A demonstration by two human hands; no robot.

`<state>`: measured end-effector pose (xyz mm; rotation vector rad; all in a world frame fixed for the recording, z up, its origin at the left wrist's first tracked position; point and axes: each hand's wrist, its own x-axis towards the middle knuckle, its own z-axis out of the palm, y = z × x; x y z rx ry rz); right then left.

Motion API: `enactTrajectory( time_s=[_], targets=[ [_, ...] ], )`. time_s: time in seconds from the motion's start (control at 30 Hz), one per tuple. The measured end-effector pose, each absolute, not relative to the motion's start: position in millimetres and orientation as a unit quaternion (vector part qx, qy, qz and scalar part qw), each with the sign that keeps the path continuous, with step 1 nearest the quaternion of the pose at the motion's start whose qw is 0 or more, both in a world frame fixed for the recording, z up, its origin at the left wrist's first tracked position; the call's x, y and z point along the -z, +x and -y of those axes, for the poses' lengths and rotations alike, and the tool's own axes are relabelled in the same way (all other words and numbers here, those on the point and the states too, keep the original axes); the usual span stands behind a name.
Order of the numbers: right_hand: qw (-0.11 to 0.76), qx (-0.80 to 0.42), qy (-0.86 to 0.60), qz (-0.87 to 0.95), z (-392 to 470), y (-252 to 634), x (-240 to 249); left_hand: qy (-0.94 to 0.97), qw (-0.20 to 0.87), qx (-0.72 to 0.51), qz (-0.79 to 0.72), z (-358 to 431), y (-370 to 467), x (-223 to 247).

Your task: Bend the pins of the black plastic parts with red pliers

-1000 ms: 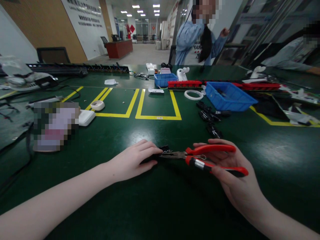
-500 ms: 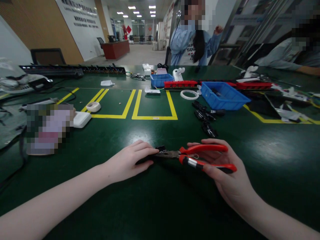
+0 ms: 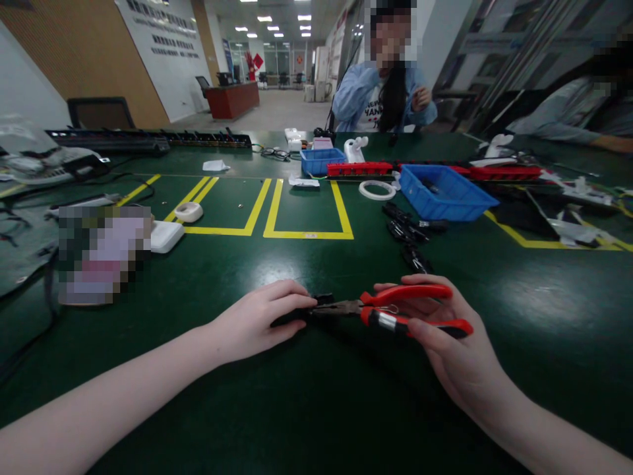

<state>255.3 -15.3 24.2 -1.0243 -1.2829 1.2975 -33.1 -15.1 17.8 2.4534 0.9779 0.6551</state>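
Near the middle of the green table, my left hand (image 3: 267, 316) grips a small black part (image 3: 324, 299) between thumb and fingers, low over the surface. My right hand (image 3: 445, 330) holds red-handled long-nose pliers (image 3: 368, 309) by both handles, which are spread apart. The pliers' jaws point left and reach the black part beside my left fingertips. Whether the jaws touch or clamp it is too small to tell. Several black pieces (image 3: 408, 227) lie in a pile beyond my right hand.
A blue bin (image 3: 445, 198) stands behind the black pile, next to a tape ring (image 3: 376, 190) and a red strip (image 3: 359, 169). At left lie a blurred phone-like object (image 3: 106, 257) and a white box (image 3: 165, 236). A person (image 3: 383, 86) sits across the table (image 3: 297, 409).
The camera view has shifted slightly. The person across the table has lowered a raised hand. Both my hands keep nearly the same pose with the pliers and the black part.
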Motion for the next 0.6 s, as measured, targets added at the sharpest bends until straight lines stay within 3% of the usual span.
enactTrajectory(
  time_s=[0.6],
  targets=[
    [0.508, -0.509, -0.501, 0.482, 13.3, 251.2, -29.2, 0.907, 0.177, -0.206, -0.321, 7.6, -37.0, -17.5]
  ],
)
